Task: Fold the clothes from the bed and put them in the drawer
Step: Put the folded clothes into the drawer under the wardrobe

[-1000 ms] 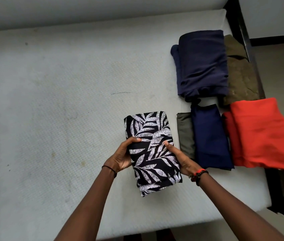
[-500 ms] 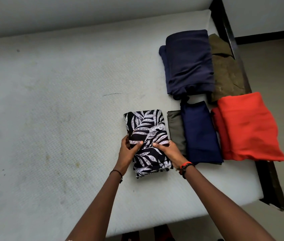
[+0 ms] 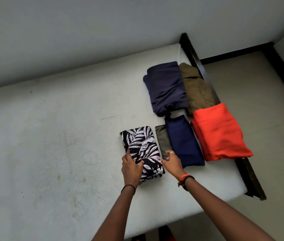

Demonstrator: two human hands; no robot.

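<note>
A folded black-and-white leaf-print cloth (image 3: 141, 143) lies flat on the white mattress (image 3: 50, 136), near the front edge. My left hand (image 3: 131, 168) holds its near left corner, fingers at the edge and thumb on top. My right hand (image 3: 171, 161) is at the cloth's right edge with loosely curled fingers, its thumb just touching the fabric. To the right lie other folded clothes: a grey-olive piece (image 3: 162, 138), a small navy one (image 3: 183, 140), an orange one (image 3: 219, 133), a large navy one (image 3: 165, 87) and an olive-brown one (image 3: 197, 91). No drawer is in view.
The dark bed frame (image 3: 249, 176) runs along the mattress's right side, with the orange cloth hanging over it. Beyond it is beige floor (image 3: 259, 101). A pale wall (image 3: 85, 32) backs the bed. The mattress stretches bare to the left.
The leaf-print cloth went from held up in both hands to lying on the mattress beside the grey-olive piece. My right hand slid off its top to its right edge.
</note>
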